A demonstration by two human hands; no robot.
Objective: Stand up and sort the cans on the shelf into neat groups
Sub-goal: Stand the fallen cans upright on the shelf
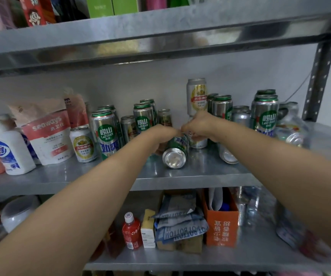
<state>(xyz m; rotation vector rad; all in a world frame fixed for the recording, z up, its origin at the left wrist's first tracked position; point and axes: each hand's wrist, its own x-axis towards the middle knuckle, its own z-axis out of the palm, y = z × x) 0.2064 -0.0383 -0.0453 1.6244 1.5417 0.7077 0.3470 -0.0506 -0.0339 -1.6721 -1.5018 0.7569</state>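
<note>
Left hand (161,136) and right hand (199,126) meet over a toppled green can (177,151).

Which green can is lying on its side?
The green can just below the left hand and right hand: its silver base faces the camera, while the other green cans stand upright.

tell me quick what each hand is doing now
left hand: curled beside the tipped green can, grip hidden, cannot tell
right hand: closed on that can's far end
</note>
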